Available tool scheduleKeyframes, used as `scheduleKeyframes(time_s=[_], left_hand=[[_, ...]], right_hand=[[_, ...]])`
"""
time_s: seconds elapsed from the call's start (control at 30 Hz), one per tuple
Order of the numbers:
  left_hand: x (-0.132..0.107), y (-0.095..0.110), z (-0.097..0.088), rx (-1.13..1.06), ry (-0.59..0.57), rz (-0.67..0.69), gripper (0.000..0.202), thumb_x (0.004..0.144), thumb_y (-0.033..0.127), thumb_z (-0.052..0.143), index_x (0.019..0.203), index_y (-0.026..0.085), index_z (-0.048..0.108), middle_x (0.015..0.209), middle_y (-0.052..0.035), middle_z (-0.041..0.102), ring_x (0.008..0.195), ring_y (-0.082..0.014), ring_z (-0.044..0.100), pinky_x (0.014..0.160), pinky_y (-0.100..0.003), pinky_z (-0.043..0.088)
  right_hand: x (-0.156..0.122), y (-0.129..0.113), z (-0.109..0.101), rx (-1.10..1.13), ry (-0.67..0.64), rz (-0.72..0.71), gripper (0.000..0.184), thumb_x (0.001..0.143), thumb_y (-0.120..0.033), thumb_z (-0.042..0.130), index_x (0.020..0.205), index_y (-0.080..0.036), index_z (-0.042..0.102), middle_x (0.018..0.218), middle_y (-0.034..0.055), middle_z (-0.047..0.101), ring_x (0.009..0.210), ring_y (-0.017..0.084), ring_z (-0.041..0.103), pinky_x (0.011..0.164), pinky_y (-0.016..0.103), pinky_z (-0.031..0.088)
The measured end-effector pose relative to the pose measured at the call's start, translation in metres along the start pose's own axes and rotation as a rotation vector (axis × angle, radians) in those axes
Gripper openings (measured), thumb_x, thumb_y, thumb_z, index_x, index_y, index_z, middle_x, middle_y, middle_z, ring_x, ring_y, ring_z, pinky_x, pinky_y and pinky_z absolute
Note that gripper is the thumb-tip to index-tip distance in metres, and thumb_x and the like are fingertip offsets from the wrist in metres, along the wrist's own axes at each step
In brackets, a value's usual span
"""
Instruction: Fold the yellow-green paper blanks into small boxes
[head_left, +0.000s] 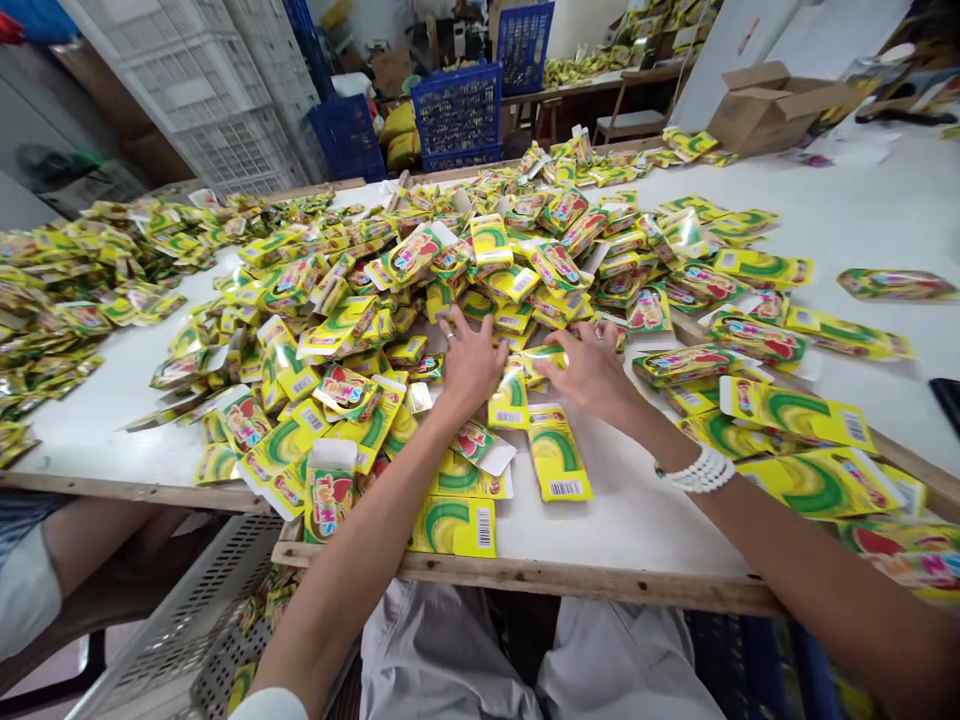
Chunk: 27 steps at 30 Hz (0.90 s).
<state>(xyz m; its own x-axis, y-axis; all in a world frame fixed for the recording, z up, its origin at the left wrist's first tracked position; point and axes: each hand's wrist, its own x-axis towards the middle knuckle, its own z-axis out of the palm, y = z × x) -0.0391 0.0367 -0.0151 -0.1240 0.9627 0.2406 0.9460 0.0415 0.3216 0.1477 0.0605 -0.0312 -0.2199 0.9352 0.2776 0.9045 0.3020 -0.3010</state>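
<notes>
My left hand rests spread at twelve o'clock; my right hand pinches a packet between them. Tugging it could drag the loose pile, spilling packets over the table edge at six o'clock.

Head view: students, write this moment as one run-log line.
left hand: over yellow cartons | right hand: on one carton | bracelet: white beads, right wrist | table: white

left: stacked white crates | centre: blue crates | right: open cardboard box | far: wooden table
</notes>
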Motion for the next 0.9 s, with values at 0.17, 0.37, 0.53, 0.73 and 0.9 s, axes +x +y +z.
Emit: scheduleKeyframes(time_s=[0.17,0.37,0.53,0.73,0.9], left_hand=[[0.006,-0.005,-0.002,-0.04,0.15,-0.019,0.044,0.107,0.034,0.05,0.148,0.021,0.057,0.166,-0.0217,0.039,0.161,-0.0419,0.035,0.127,-0.062,0.038],[0.027,-0.031,-0.01,-0.163,0.243,-0.135,0.065,0.1,0.036,0.061,0.161,0.023,0.042,0.159,-0.021,0.047,0.156,-0.0379,0.042,0.13,-0.056,0.034],[0.023,-0.026,-0.001,-0.168,0.117,-0.086,0.071,0.097,0.042,0.064,0.161,0.021,0.041,0.147,-0.0231,0.055,0.15,-0.0421,0.047,0.123,-0.057,0.041],[0.006,-0.001,0.003,-0.14,0.073,0.059,0.066,0.096,0.04,0.061,0.154,0.013,0.045,0.161,-0.0275,0.042,0.155,-0.0451,0.041,0.126,-0.059,0.037],[-0.004,0.014,0.008,-0.179,0.046,0.13,0.063,0.095,0.039,0.053,0.149,0.007,0.045,0.15,-0.0288,0.056,0.144,-0.0424,0.054,0.119,-0.056,0.047]], right_hand=[[-0.008,-0.011,-0.005,0.026,-0.004,0.009,0.036,0.096,-0.046,0.066,0.123,-0.023,0.073,0.129,0.0186,0.061,0.138,0.048,0.044,0.102,0.066,0.05],[0.006,0.018,-0.018,0.179,0.241,0.016,0.038,0.091,-0.043,0.071,0.125,-0.024,0.071,0.133,0.0175,0.059,0.132,0.043,0.054,0.114,0.066,0.044],[0.011,0.019,-0.019,0.271,0.226,-0.038,0.072,0.087,-0.033,0.074,0.155,-0.025,0.053,0.153,0.0177,0.052,0.145,0.041,0.049,0.122,0.062,0.042],[0.006,0.007,-0.024,0.261,0.076,-0.054,0.082,0.085,-0.024,0.075,0.162,-0.025,0.046,0.157,0.0185,0.049,0.142,0.039,0.055,0.119,0.06,0.044],[0.001,-0.003,-0.029,0.228,0.043,-0.059,0.075,0.088,-0.018,0.073,0.159,-0.024,0.049,0.148,0.0172,0.059,0.138,0.038,0.056,0.119,0.06,0.04]])
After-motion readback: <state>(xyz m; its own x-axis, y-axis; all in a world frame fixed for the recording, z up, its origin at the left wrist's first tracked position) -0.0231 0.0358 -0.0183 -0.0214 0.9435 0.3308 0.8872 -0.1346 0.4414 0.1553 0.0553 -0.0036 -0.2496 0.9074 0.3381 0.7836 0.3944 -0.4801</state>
